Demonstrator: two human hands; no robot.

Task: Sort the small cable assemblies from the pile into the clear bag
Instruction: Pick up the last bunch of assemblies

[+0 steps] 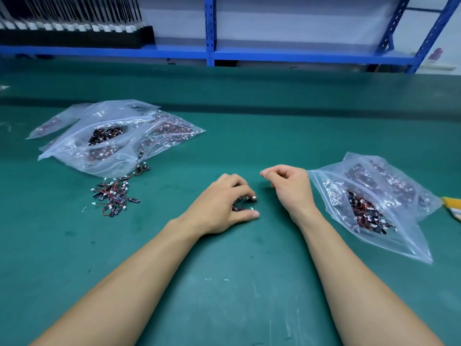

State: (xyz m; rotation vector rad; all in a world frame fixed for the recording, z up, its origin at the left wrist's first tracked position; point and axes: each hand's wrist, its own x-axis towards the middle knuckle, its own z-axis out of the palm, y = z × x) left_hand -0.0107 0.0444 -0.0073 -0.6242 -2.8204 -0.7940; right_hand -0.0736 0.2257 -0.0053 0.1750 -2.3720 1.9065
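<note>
The person's left hand (224, 203) lies near the middle of the green table (224, 283), fingers curled down over a small bunch of cable assemblies (243, 201). Only a few black bodies and white plug ends show between the fingertips. The right hand (289, 188) hovers just beside it, towards the right edge. Its fingers are curled in and the thumb tip is against the forefinger. I cannot tell whether anything tiny is pinched there.

The loose pile (114, 196) of black, red-wired assemblies sits well to the left of the hands. It touches the near edge of a heap of filled bags (112, 136) that lies towards the far left corner. The clear bag (374, 208) lies by the right edge with its mouth turned towards the right hand. A dark clump of assemblies is already inside, and more bagged parts show through underneath.

I'd judge the sorting to be well underway but unfinished. The clear bag holds a fair share, but the pile is still sizeable and the bunch under the left hand has not yet gone in. Blue shelving (209, 31) runs along the table's far edge.
</note>
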